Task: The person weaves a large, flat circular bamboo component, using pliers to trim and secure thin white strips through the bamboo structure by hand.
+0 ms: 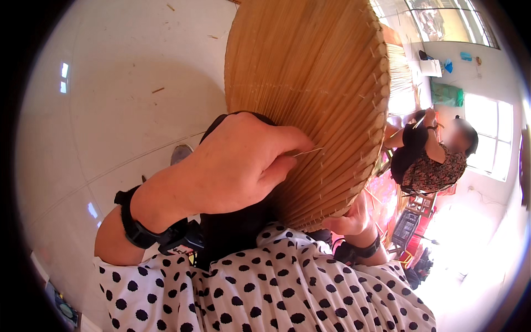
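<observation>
This looks like a small craft workshop for bamboo weaving, perhaps set up in a home. A large round woven bamboo piece (310, 105) fills the view, bamboo splinters (158, 89) lie on the pale tiled floor (121, 66), and another person (431, 157) sits working by bright windows (487, 138). Beside that person are strips and a crate (406, 227), though glare blurs them.

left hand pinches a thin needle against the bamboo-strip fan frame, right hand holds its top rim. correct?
Not quite. The head view shows the right hand holding the bamboo-strip frame at its lower edge, not the top rim. The left hand does pinch a thin needle against it.
</observation>
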### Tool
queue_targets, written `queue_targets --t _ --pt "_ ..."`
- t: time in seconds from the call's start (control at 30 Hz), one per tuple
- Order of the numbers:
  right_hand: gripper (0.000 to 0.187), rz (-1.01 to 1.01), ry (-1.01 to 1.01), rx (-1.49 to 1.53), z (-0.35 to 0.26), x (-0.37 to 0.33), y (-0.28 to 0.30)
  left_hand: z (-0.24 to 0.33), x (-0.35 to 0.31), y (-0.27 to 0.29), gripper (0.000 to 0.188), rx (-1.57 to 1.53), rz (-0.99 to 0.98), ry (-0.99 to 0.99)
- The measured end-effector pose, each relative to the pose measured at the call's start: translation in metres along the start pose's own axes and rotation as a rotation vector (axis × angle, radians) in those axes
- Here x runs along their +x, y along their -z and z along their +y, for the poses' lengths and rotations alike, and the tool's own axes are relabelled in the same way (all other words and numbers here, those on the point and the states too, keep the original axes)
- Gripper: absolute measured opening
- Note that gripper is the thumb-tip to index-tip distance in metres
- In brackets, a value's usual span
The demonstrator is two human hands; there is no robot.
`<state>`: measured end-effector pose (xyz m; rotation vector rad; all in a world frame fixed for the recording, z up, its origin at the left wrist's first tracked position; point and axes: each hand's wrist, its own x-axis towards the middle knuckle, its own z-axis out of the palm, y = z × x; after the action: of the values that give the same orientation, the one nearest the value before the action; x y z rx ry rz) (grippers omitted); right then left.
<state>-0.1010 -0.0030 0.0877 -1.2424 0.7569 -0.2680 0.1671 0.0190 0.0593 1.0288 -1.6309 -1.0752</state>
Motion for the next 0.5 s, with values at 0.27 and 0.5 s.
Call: queue_targets --t 0.27,0.5 --pt "0.119 -0.078 0.258 -0.154 -0.002 0.039 -0.012 0.023 -0.014 0.017 0.024 0.177 0.032 0.154" --pt "0.121 -0.057 0.607 -0.361 0.021 0.069 -0.016 0.02 -0.035 0.029 0.019 0.375 0.09 0.175"
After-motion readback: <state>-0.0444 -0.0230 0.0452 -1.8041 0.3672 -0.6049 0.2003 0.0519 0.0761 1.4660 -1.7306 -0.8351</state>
